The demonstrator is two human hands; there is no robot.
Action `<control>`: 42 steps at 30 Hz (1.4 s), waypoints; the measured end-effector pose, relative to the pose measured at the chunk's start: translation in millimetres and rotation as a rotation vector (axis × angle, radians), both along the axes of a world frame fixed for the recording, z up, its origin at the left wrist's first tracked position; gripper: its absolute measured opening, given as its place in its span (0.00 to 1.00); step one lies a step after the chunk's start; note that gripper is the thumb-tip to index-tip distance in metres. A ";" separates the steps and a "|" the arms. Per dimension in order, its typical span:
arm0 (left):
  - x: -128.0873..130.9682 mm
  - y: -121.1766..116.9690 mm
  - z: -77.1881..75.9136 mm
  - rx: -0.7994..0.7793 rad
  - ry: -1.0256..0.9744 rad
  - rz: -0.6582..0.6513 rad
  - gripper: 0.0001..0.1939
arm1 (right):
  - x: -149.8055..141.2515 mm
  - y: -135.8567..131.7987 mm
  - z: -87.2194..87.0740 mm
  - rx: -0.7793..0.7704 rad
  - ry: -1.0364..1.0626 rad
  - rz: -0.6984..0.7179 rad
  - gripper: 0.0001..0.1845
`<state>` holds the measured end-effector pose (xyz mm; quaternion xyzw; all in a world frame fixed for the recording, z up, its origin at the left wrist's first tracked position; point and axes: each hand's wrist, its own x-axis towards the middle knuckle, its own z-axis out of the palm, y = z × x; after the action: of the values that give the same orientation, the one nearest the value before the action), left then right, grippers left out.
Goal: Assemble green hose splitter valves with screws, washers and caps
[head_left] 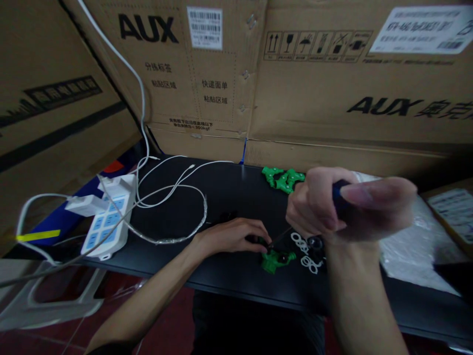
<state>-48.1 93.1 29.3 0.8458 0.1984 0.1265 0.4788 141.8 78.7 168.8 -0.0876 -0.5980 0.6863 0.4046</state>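
My right hand (321, 207) is closed around the dark blue handle of a screwdriver (340, 197), partly blurred. Its thin shaft slants down to the left, and its tip meets a green plastic Y-shaped fitting (274, 261) low on the black table. My left hand (236, 236) pinches the upper left end of that fitting, where a small black part (258, 240) shows between the fingers. The fingers hide how the black part sits on it. Just right of the fitting lie several white rings (305, 246) and some small dark pieces (316, 244).
More green fittings (284, 180) lie at the back of the black table (229, 192). A white power strip (111, 217) with plugs and looping white cables (173, 187) is at left. Clear plastic bags (410, 246) lie at right. Tall AUX cardboard boxes (207, 64) wall off the back.
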 end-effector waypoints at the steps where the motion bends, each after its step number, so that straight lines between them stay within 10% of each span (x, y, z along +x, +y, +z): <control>1: 0.1 0.1 -0.5 -0.009 0.003 0.001 0.12 | -1.9 -2.2 -1.7 -0.012 0.006 -0.054 0.17; 6: -0.5 1.0 -2.7 -0.005 0.003 -0.003 0.12 | -16.3 -17.7 -9.3 0.022 0.139 -0.506 0.14; 15: 0.1 0.7 -3.2 0.025 0.011 -0.006 0.12 | -65.4 -43.9 -15.9 0.121 0.061 -1.775 0.15; 18: 0.2 0.2 -3.0 0.010 0.007 0.000 0.12 | -64.0 -51.0 -15.2 0.161 0.043 -1.605 0.13; 27: -0.1 1.6 -1.5 0.008 -0.007 -0.008 0.11 | -1.4 -13.4 9.2 0.099 -0.127 -0.113 0.09; 30: 0.0 1.6 -1.9 0.002 0.001 0.001 0.11 | 2.2 0.1 -4.1 0.130 0.051 0.140 0.14; 39: 0.0 -1.3 -1.1 0.031 0.031 0.051 0.12 | -22.0 -34.7 -5.7 0.082 -0.053 -0.614 0.13; 42: 0.5 -0.5 0.3 0.057 0.035 0.006 0.12 | -44.3 -44.5 -5.4 0.074 -0.019 -1.183 0.14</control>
<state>-47.7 92.6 29.6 0.8606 0.2056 0.1188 0.4505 97.6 34.1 163.4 -0.3981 -0.4747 0.3222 0.7158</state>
